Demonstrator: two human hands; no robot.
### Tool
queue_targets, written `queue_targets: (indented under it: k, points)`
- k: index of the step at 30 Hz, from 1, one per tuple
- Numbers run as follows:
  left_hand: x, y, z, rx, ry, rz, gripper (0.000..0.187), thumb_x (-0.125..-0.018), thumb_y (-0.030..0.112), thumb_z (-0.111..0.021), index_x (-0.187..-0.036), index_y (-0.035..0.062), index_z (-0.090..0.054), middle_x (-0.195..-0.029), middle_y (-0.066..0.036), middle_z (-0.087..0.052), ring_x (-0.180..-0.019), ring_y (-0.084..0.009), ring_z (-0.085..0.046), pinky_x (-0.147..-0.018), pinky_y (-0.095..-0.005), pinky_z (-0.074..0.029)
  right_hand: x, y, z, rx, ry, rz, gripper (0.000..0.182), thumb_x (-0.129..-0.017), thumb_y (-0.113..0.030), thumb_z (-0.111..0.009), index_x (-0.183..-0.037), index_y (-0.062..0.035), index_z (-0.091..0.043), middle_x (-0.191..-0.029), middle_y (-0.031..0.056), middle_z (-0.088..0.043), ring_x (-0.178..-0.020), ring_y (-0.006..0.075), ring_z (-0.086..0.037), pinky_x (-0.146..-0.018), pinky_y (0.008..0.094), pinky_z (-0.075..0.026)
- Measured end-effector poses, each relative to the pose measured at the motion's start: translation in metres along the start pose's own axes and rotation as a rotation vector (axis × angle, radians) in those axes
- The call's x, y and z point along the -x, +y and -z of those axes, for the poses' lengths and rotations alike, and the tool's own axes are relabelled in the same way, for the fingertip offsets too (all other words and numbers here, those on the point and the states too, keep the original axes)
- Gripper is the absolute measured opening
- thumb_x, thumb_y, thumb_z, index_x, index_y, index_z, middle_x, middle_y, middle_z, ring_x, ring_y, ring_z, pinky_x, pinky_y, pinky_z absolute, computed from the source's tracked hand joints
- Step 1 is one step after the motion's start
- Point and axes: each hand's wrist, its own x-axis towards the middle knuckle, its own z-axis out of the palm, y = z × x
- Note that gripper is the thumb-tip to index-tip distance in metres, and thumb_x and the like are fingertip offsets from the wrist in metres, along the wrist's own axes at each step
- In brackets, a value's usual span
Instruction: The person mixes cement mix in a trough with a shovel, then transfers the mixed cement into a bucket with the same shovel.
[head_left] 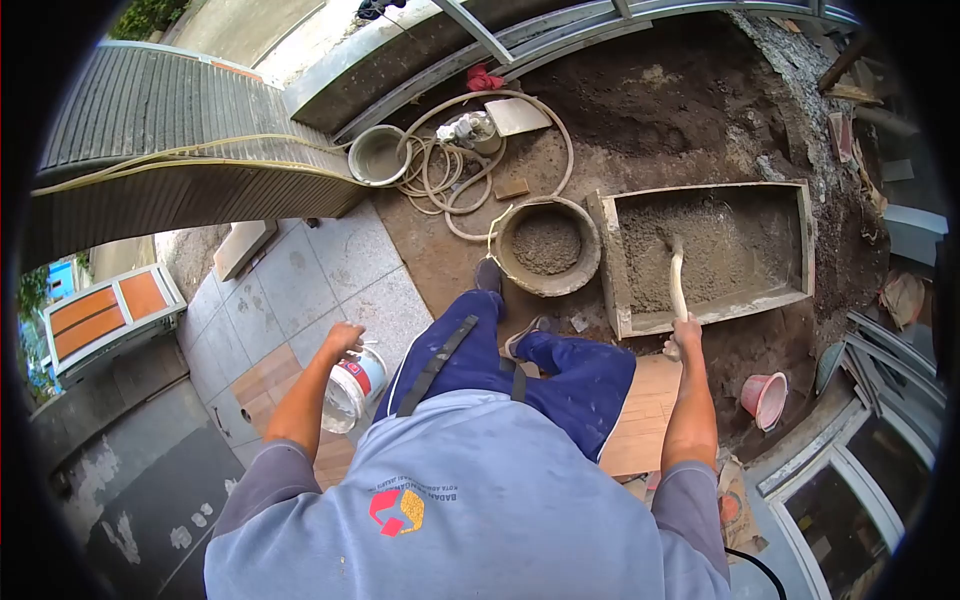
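My right hand (684, 338) is wrapped round the pale wooden handle of a hoe (678, 280). The hoe's head is sunk in wet grey mortar (655, 270) inside a rectangular mixing trough (712, 318). At my left side, my left hand (346, 342) is closed at the top of a white plastic bucket (350, 388) with a red and blue label. The bucket hangs tilted beside my leg, and its handle is mostly hidden by the fingers. A round tub (504, 262) of mortar stands by my foot, left of the trough.
A coiled hose (567, 150) lies beyond the tub, near a grey bucket (378, 155) and a brick (511, 189). A pink bucket (764, 400) rests on the soil at right. Tiles (300, 262) cover the left floor; metal frames (840, 490) stand at lower right.
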Motion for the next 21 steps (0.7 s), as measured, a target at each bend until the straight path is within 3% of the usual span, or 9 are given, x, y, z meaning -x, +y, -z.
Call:
queue_targets:
  k: [2, 5, 9, 12, 16, 18, 20, 21]
  points:
    - [0.018, 0.013, -0.012, 0.131, -0.009, 0.022, 0.051, -0.091, 0.03, -0.06, -0.127, -0.002, -0.045, -0.11, -0.023, -0.061, -0.092, -0.0326, -0.064, -0.069, -0.0504, -0.058, -0.006, 0.001, 0.006, -0.003, -0.028, -0.024, 0.048, -0.088, -0.01, -0.049, -0.136, -0.0061, -0.042, -0.065, 0.0109, -0.051, -0.043, 0.0229, -0.054, -0.035, 0.0403, -0.048]
    - [0.032, 0.011, -0.028, 0.145, -0.051, -0.028, 0.044, -0.092, 0.029, -0.058, -0.122, -0.0027, -0.051, -0.11, -0.022, -0.062, -0.095, -0.0343, -0.065, -0.069, -0.0487, -0.058, 0.011, -0.005, 0.008, -0.031, -0.034, -0.065, 0.05, -0.088, -0.012, -0.051, -0.136, -0.0063, -0.043, -0.068, 0.011, -0.053, -0.047, 0.0226, -0.056, -0.038, 0.0401, -0.049]
    - [0.06, -0.002, -0.039, 0.232, -0.039, -0.093, 0.04, -0.092, 0.032, -0.059, -0.116, 0.0, -0.055, -0.101, -0.016, -0.064, -0.093, -0.0287, -0.065, -0.07, -0.0453, -0.058, -0.031, 0.025, 0.012, 0.111, -0.03, 0.032, 0.051, -0.086, -0.012, -0.054, -0.136, -0.0051, -0.044, -0.073, 0.0109, -0.056, -0.051, 0.0233, -0.059, -0.04, 0.0382, -0.052]
    - [0.08, -0.024, -0.044, 0.274, -0.03, -0.113, 0.038, -0.092, 0.033, -0.06, -0.114, 0.0018, -0.057, -0.097, -0.012, -0.064, -0.088, -0.0236, -0.065, -0.068, -0.0414, -0.058, -0.03, 0.019, 0.01, 0.109, -0.034, 0.049, 0.04, -0.082, -0.009, -0.052, -0.12, 0.0019, -0.053, -0.073, 0.0136, -0.057, -0.054, 0.0261, -0.062, -0.041, 0.04, -0.052]
    - [0.089, -0.057, -0.045, 0.223, -0.057, -0.123, 0.043, -0.091, 0.034, -0.06, -0.116, -0.0001, -0.057, -0.1, -0.014, -0.066, -0.086, -0.0253, -0.066, -0.068, -0.0415, -0.056, -0.076, 0.046, -0.004, 0.13, -0.01, 0.071, 0.035, -0.081, -0.011, -0.049, -0.111, 0.004, -0.059, -0.08, 0.0199, -0.063, -0.06, 0.0292, -0.065, -0.053, 0.0437, -0.054]
    - [0.083, -0.075, -0.045, 0.229, -0.044, -0.085, 0.041, -0.091, 0.033, -0.06, -0.115, 0.0, -0.057, -0.1, -0.014, -0.066, -0.085, -0.0253, -0.066, -0.068, -0.0424, -0.056, -0.095, 0.06, -0.013, 0.4, 0.124, 0.191, 0.036, -0.081, -0.018, -0.051, -0.11, 0.0016, -0.063, -0.099, 0.0241, -0.068, -0.095, 0.0357, -0.067, -0.082, 0.046, -0.052]
    - [0.091, -0.083, -0.04, 0.288, -0.018, -0.066, 0.036, -0.089, 0.031, -0.063, -0.11, 0.0019, -0.06, -0.098, -0.014, -0.066, -0.084, -0.0258, -0.066, -0.067, -0.043, -0.057, 0.042, -0.023, -0.013, 0.676, 0.207, 0.113, 0.04, -0.086, -0.022, -0.054, -0.121, -0.0043, -0.059, -0.119, 0.0209, -0.062, -0.113, 0.0345, -0.061, -0.094, 0.0476, -0.047]
    - [0.085, -0.092, -0.038, 0.309, -0.023, -0.073, 0.035, -0.089, 0.032, -0.062, -0.109, 0.0034, -0.061, -0.098, -0.013, -0.066, -0.083, -0.0245, -0.066, -0.065, -0.0412, -0.057, 0.081, -0.046, -0.021, 0.809, 0.25, 0.205, 0.041, -0.088, -0.024, -0.055, -0.125, -0.0057, -0.056, -0.125, 0.0191, -0.059, -0.119, 0.0355, -0.054, -0.098, 0.0509, -0.043]
